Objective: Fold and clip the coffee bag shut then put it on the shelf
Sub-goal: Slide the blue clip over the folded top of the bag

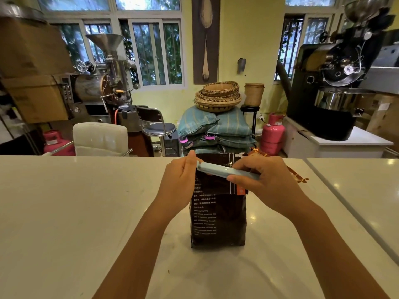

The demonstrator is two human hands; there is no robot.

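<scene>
On the white counter (64,212), the left hand (179,182) is pinching the coffee bag (218,221) fold while the right hand (265,182) is gripping the blue clip (216,169); squeeze evenly across the fold.

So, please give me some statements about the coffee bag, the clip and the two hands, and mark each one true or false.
1. The coffee bag stands upright on the white counter. True.
2. The clip is red. False: it is light blue.
3. Both hands touch the clip. True: the left hand is at one end and the right hand grips the other.
4. The bag already sits on a shelf. False: it is on the counter.
5. The clip lies near the bottom of the bag. False: it lies across the folded top.
</scene>
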